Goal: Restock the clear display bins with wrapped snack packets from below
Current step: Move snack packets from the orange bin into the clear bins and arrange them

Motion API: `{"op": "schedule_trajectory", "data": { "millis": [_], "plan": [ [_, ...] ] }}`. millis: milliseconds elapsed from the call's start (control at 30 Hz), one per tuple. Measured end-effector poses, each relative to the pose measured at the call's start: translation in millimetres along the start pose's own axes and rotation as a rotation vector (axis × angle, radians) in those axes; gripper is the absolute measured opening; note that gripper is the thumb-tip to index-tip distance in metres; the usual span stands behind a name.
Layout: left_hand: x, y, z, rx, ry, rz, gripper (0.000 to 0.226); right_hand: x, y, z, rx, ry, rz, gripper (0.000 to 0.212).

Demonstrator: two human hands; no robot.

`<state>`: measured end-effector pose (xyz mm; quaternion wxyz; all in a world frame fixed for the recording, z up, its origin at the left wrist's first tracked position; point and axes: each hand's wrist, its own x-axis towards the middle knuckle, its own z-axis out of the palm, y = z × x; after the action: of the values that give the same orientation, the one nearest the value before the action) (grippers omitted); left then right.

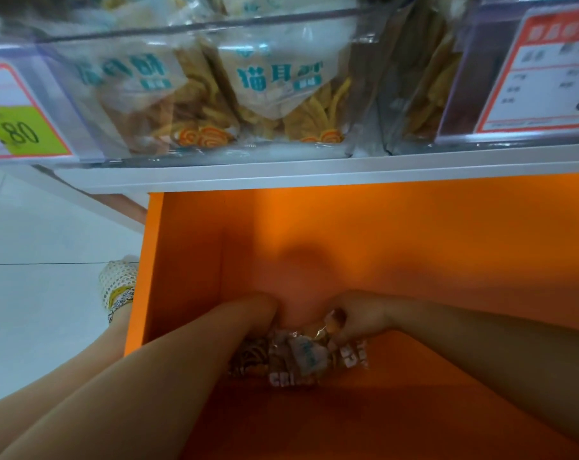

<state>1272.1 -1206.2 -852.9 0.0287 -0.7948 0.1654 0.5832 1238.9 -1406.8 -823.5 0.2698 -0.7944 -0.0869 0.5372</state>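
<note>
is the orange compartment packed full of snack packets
No, only a small bunch of packets lies in the orange compartment, with most of its floor bare.

Bins are showing clear glossy plastic; packets are glinting as crinkly film; drawer is looking smooth matt; floor is shining; shoe is showing mesh cloth.

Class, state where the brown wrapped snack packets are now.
In the head view, the snack packets lie low and central in the orange compartment, between the left hand and right hand.
</note>
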Motion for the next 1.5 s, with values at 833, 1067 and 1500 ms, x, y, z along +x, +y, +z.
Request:
{"op": "schedule_trajectory", "data": {
  "millis": [833, 1067, 1500],
  "plan": [
    [-294.9, 72.2, -59.7, 0.111, 0.924, 0.235, 0.012, -242.5, -117.5, -21.3, -0.437, 0.950, -0.153, 0.035],
    [-394.0, 71.6, -73.9, 0.041, 1.256, 0.308, 0.011, -317.2, -169.9, -41.3, -0.542, 1.150, -0.242, 0.031],
    [-409.2, -10.6, -76.4, -0.410, 1.502, 0.216, 0.014, -298.6, -259.3, -116.4, -0.935, 1.383, -0.215, 0.033]
  ]
}}
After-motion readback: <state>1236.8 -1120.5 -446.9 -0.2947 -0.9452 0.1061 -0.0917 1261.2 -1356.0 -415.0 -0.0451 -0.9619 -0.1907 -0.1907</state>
